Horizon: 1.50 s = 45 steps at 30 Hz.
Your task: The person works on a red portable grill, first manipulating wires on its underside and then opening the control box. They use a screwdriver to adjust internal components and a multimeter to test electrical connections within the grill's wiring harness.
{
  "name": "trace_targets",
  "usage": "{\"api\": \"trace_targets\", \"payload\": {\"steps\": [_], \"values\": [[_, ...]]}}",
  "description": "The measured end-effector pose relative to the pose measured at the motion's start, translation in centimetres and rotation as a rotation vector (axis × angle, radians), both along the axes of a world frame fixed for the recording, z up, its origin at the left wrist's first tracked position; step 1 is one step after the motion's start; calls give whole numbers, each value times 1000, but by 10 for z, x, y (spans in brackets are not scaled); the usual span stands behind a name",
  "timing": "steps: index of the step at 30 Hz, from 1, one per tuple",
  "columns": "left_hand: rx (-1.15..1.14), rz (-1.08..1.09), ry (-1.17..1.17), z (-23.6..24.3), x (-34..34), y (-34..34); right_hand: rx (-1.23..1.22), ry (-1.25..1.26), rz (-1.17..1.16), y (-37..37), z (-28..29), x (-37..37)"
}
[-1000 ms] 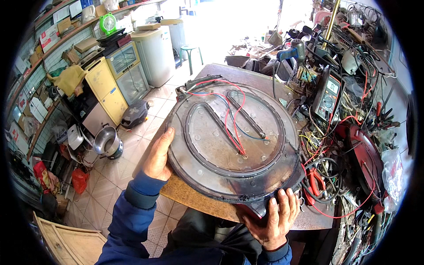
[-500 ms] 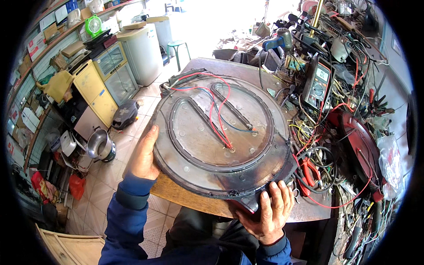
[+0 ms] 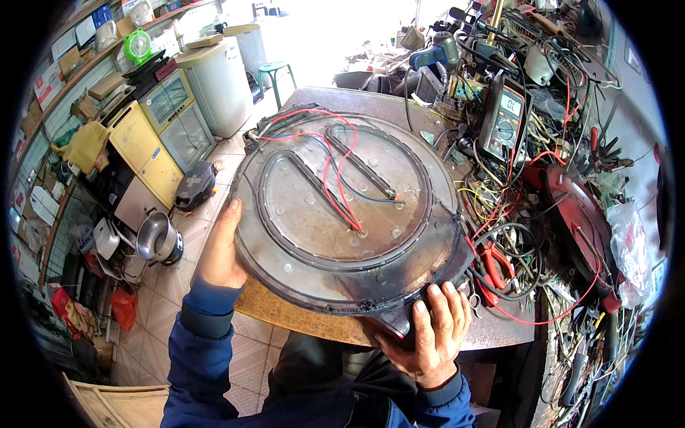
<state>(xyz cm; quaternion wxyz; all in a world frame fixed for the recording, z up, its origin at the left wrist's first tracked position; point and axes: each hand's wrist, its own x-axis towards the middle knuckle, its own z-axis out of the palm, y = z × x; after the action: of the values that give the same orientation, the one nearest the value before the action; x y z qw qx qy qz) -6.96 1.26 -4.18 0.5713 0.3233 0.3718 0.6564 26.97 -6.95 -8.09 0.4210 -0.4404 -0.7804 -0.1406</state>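
A round metal heating plate (image 3: pixel 314 239) lies on the table before me, its underside up, with a looped heating element (image 3: pixel 289 250) set into it. Red wires (image 3: pixel 330 187) and a blue wire (image 3: pixel 367 194) run across it from the far left edge to the element's ends. Dark scorch marks and soot stain its near right part. My left hand (image 3: pixel 222 250) grips the left rim, thumb up along the edge. At the near right rim my right hand (image 3: pixel 432 335) is closed round the dark handle lug (image 3: pixel 394 322), fingers on top.
The wooden table (image 3: pixel 285 310) shows under the plate. On its right lie tangled cables, red-handled pliers (image 3: pixel 497 262), a multimeter (image 3: pixel 505 118) and a red shell (image 3: pixel 574 221). A steel pot (image 3: pixel 158 239) and a dark case (image 3: pixel 196 187) stand on the tiled floor at left.
The whole view has shifted slightly, so the plate and surroundings sit a little further left. Both hands keep their hold on the plate's rim and lug.
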Motion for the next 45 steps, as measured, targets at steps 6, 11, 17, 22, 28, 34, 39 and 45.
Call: {"api": "trace_targets", "payload": {"steps": [6, 11, 17, 22, 28, 34, 39, 45], "values": [[-15, 1, -22, 0, -1, -1, -2, -7, -5, 0, -1, 1], [-25, 25, -11, 3, 2, -2, 3, -5, -9, 0, -2, 0], [-10, 42, -4, 1, 3, -1, 9, -1, -7, 0, -1, -1], [14, -1, -6, 4, 1, -3, 17, -6, -14, 0, -4, -1], [-15, -5, -2, 1, 0, -4, -9, -45, -9, -2, -1, 1], [11, -38, -20, 4, 2, -5, -6, -84, -10, -3, 0, 3], [-3, -26, -13, 6, 3, -6, -11, -82, -13, -4, -2, 3], [-12, 2, -21, 3, 4, -5, -3, -69, -18, -5, 1, 2]]}}
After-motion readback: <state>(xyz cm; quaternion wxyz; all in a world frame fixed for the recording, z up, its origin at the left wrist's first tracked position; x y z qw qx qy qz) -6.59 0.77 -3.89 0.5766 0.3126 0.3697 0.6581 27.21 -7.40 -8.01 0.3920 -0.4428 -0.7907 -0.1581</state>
